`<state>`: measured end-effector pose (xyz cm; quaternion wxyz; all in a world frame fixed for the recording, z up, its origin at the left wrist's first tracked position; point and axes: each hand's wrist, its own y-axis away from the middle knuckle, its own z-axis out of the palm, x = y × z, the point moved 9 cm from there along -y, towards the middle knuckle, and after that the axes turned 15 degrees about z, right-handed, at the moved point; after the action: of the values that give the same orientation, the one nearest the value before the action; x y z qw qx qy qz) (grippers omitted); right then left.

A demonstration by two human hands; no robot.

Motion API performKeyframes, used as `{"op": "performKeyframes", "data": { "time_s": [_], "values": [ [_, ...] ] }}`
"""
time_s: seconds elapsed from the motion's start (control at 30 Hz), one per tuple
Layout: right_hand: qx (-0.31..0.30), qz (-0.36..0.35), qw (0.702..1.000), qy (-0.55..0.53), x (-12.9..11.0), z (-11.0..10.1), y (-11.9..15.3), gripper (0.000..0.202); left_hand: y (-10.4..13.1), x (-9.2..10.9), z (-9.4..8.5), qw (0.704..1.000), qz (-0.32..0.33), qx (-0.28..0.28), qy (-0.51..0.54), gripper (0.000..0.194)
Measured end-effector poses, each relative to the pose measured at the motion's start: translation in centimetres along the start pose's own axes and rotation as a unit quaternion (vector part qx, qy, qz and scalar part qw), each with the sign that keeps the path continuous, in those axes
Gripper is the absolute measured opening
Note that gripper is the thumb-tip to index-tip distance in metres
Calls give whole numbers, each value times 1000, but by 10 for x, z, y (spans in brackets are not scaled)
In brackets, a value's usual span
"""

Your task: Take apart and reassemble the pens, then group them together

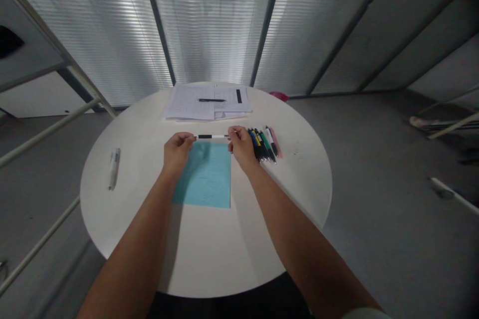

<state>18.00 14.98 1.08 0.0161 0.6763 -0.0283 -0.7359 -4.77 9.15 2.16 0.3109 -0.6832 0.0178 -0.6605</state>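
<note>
A black and white pen [212, 136] is held level between my two hands, just beyond the top edge of a light blue sheet [204, 177]. My left hand [177, 152] pinches its left end, and my right hand [240, 145] pinches the right end. Several pens [263, 144] lie side by side on the table, close to the right of my right hand, with a pink one at their outer edge.
The round white table [209, 269] also carries stacked printed papers [190, 103] at the back, with a dark pen [212, 100] on top. A white marker [114, 168] lies at the left. Blinds [209, 20] stand behind the table, metal rails at the left.
</note>
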Motion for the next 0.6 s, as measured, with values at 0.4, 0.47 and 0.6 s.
{"op": "performKeyframes", "data": {
  "time_s": [0.4,0.47,0.6],
  "values": [
    [41,24,997,-55,-1,-9,-1,30,1,-9,-19,972,-106,150,145,17],
    [54,9,997,-63,-4,-12,0,31,2,-8,-23,969,-111,167,143,16],
    [77,-39,995,-49,-9,-18,3,36,3,-9,-27,966,-112,187,141,18]
  ]
}}
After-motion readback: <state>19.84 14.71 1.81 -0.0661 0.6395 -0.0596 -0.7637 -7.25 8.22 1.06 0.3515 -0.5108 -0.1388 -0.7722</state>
